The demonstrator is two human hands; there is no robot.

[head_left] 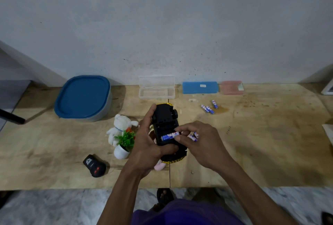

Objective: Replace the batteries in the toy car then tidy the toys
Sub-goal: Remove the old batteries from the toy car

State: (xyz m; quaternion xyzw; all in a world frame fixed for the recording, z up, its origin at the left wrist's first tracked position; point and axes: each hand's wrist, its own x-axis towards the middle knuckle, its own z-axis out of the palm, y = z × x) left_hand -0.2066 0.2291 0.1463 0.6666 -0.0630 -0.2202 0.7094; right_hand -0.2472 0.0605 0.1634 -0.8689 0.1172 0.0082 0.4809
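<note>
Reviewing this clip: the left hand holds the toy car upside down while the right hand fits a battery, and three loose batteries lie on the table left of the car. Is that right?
One detail is wrong. The head view shows the three loose batteries lying on the table to the right of the toy car, not left. The left hand does hold it upside down while the right hand fits a battery.

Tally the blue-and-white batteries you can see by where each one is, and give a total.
Loose batteries on the table: 3
Battery in the toy car compartment: 1
Batteries held in the right hand, partly hidden: at least 2
Total: at least 6
</note>
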